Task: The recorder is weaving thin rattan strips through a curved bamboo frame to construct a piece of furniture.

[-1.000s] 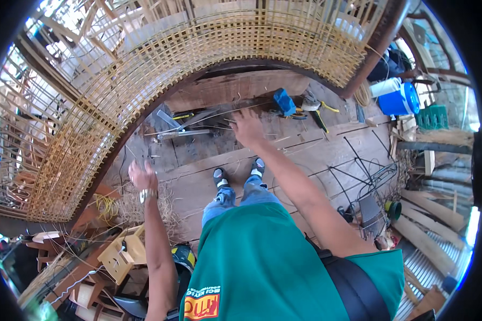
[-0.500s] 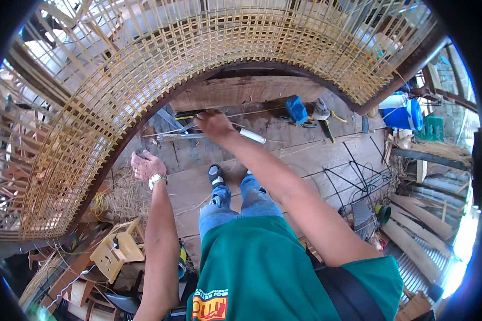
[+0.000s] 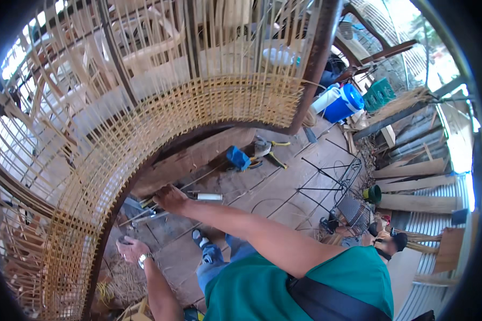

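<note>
A curved dark wooden frame with a woven cane panel (image 3: 198, 109) arches across the view in front of me. My right hand (image 3: 170, 199) reaches down to the floor by the frame's lower edge. Its fingers are closed, and a yellow-and-black tool (image 3: 146, 203) shows beside the fingertips; whether they grip it is unclear. A white tube (image 3: 209, 197) lies just right of that hand. My left hand (image 3: 133, 249), with a watch at the wrist, hovers near the frame's left side, fingers loosely bent and thumb apart, with nothing visible in it.
A blue cloth-like bundle (image 3: 238, 158) and yellow-handled pliers (image 3: 276, 159) lie on the boards. A black wire stand (image 3: 329, 179) is to the right. Beyond are a blue cooler (image 3: 345, 103), a green crate (image 3: 379, 96) and planks (image 3: 420, 202). Another person (image 3: 386, 243) shows at lower right.
The view has swung to the right, so the frame, tools and both hands appear further left and lower. My right hand stays by the yellow-and-black tool.
</note>
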A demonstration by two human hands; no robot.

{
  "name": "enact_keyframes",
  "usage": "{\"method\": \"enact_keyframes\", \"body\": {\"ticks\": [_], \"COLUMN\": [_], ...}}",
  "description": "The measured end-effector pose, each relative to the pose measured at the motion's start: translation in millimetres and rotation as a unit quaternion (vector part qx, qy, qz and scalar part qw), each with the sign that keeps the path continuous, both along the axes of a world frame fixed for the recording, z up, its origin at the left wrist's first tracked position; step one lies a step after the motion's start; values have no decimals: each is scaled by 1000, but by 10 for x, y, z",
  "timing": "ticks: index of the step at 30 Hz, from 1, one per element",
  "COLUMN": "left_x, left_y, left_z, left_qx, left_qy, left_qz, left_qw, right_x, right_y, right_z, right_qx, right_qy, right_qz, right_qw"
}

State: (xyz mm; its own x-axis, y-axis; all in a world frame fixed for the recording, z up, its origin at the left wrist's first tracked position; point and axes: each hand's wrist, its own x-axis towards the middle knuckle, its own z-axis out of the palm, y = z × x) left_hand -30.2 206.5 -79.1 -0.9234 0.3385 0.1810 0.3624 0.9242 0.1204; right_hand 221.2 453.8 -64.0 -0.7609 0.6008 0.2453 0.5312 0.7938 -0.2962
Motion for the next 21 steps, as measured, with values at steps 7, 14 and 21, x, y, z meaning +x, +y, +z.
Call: {"method": "enact_keyframes", "body": {"ticks": [7, 14, 21], "left_x": [168, 250, 53], "left_y": [-70, -137, -537], "left_z": [81, 330, 295], "left_qx": [-11, -6, 4], "left_qy": [-11, -29, -26], "left_qz": [-4, -9, 11], "left_qw": [1000, 1000, 1000], "right_x": [1339, 3288, 4008], "right_y": [53, -1400, -2782], "right_z": [2142, 2207, 1820], "right_qx": [-253, -669, -686], "right_qy": [248, 353, 200], "right_qz": [-113, -256, -246], "right_qw": [928, 602, 655]}}
